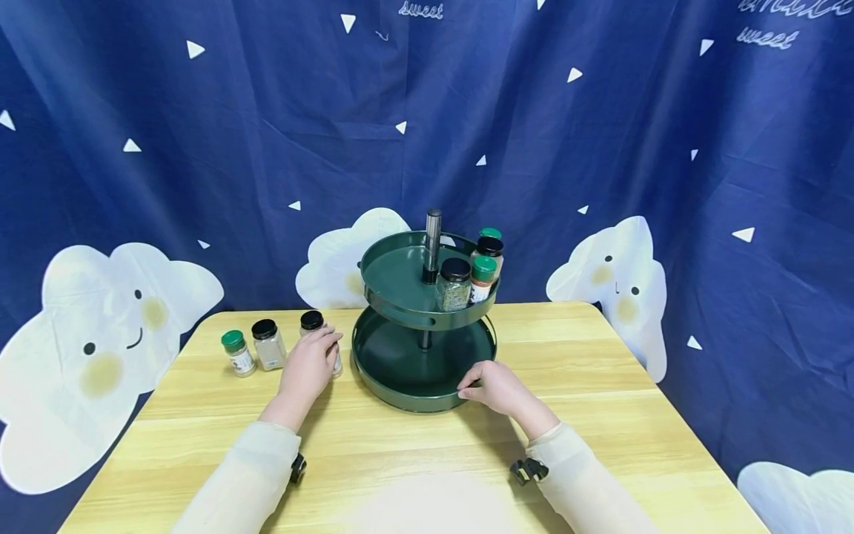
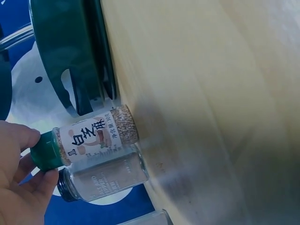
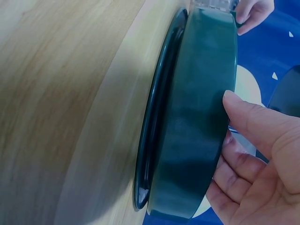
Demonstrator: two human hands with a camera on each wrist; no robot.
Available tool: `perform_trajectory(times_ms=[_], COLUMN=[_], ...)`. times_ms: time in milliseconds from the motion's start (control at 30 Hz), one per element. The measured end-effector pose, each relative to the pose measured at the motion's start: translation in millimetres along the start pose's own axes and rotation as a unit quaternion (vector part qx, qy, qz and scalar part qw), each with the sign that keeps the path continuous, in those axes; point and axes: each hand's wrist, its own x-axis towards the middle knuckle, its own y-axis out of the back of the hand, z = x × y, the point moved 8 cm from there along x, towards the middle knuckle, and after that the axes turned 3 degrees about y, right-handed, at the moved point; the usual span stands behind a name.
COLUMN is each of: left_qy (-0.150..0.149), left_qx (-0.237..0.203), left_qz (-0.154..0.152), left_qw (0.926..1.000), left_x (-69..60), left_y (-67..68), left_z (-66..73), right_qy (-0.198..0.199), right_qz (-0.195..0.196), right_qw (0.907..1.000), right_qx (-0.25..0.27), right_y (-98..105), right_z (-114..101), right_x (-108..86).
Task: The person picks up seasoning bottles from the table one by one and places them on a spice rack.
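Observation:
My left hand (image 1: 312, 365) pinches the green cap of a sesame jar (image 2: 89, 137), its thumb on one side and fingers on the other; in the head view the hand mostly covers this jar. Right beside it stands a glass jar with a black cap (image 2: 105, 178). My right hand (image 1: 497, 387) holds the front right rim of the lower tray of a dark green two-tier rack (image 1: 425, 404). In the right wrist view the thumb of that hand (image 3: 267, 154) lies on the tray's rim (image 3: 197, 117), with the fingers curled at its inner side.
On the upper tray (image 1: 400, 285), several jars stand at the right, among them a black-capped jar (image 1: 455, 285) and a green-capped one (image 1: 482, 278). Left of my left hand are a green-capped jar (image 1: 239, 354) and a black-capped jar (image 1: 269, 345). A blue curtain (image 1: 427, 111) hangs behind the table.

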Motion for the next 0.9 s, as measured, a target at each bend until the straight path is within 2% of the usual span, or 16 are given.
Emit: perform_trajectory(times_ms=[233, 600, 900], left_qy=[-0.011, -0.007, -0.003], left_qx=[-0.002, -0.006, -0.014], left_qz=[-0.006, -0.024, -0.022], left_qw=[0.9999, 0.9997, 0.9996], left_x=[-0.3, -2.2, -7.7], left_y=[2.1, 2.4, 8.0], left_z=[3.6, 4.6, 9.0], right_qy=[0.004, 0.001, -0.002], right_qz=[0.003, 0.007, 0.007], right_qw=[1.0000, 1.0000, 1.0000], right_qx=[0.000, 0.004, 0.007], right_y=[0.9, 1.2, 1.7], right_z=[-1.1, -0.1, -1.9], right_x=[-0.7, -2.1, -1.6])
